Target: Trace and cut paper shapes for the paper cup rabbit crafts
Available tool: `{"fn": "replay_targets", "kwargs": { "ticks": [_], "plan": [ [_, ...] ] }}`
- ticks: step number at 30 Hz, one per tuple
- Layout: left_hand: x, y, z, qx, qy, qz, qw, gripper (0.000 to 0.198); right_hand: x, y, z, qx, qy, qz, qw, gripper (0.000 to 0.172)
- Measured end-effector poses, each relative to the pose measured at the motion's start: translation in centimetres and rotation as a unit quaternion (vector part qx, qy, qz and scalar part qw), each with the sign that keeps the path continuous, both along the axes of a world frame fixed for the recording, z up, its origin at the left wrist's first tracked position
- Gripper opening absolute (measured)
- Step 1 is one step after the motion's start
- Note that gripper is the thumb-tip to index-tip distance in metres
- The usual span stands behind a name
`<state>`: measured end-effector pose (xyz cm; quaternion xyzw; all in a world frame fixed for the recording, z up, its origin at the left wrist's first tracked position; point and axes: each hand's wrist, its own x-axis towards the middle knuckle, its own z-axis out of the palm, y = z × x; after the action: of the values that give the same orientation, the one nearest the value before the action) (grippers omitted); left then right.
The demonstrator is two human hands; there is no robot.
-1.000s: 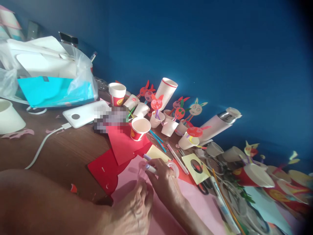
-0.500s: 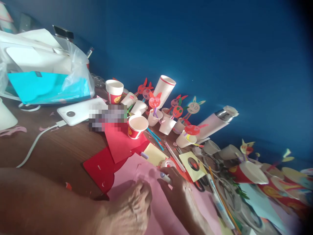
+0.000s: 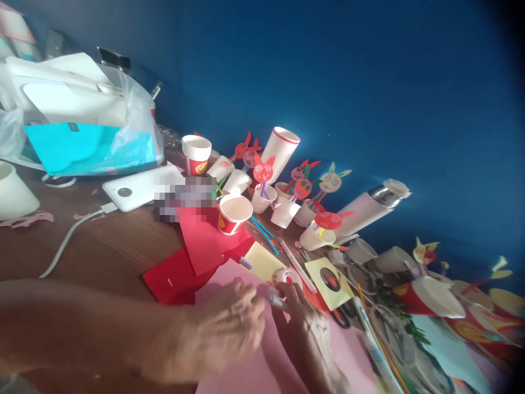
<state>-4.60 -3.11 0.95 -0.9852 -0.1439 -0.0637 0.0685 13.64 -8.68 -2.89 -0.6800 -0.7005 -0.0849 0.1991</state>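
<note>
Head view, looking down across a wooden desk (image 3: pixel 110 246). Left hand (image 3: pixel 227 328) low over a pink paper sheet (image 3: pixel 246 366), grip curled, fingers bunched; any clamped item impossible to tell. Right hand (image 3: pixel 301 328) just beyond, grip clamped on a lilac-capped marker (image 3: pixel 276 302), with a roll of clear tape (image 3: pixel 289 279) just beside it. Near the hands, a red paper sheet (image 3: pixel 200 241) and a yellow card with a round cut-out (image 3: pixel 328 282). Farther off, paper cups holding paper rabbit faces on straws (image 3: pixel 262 172), along a blue wall (image 3: pixel 369 82).
</note>
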Motion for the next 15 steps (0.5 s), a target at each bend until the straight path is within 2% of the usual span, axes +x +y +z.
{"fn": "replay_targets", "kwargs": {
  "ticks": [2, 4, 6, 9, 12, 15],
  "plan": [
    [0.1, 3.4, 1.4, -0.069, -0.002, 0.028, 0.997, 0.009, 0.0, -0.3, -0.4, 0.018, -0.005, 0.015, 1.0, 0.022],
    [0.0, 6.2, 2.4, -0.088, -0.009, 0.122, 0.989, 0.013, -0.1, -0.5, -0.7, 0.03, 0.004, 0.032, 0.999, 0.02],
    [-0.3, 7.8, 3.0, -0.111, 0.003, 0.137, 0.984, 0.011, -0.2, -0.7, -0.8, 0.036, 0.011, 0.041, 0.998, 0.016],
    [-0.3, 8.1, 2.9, -0.146, 0.047, 0.136, 0.979, 0.01, -0.3, -0.8, -0.8, 0.035, 0.014, 0.05, 0.998, 0.013],
    [-0.1, 7.5, 2.6, -0.149, 0.045, 0.117, 0.981, 0.02, -0.1, -0.9, -0.8, 0.036, 0.012, 0.058, 0.998, 0.012],
    [-0.2, 7.3, 3.1, -0.148, 0.056, 0.114, 0.981, 0.022, 0.1, -1.0, -1.0, 0.042, 0.011, 0.076, 0.996, 0.012]
  ]
}}
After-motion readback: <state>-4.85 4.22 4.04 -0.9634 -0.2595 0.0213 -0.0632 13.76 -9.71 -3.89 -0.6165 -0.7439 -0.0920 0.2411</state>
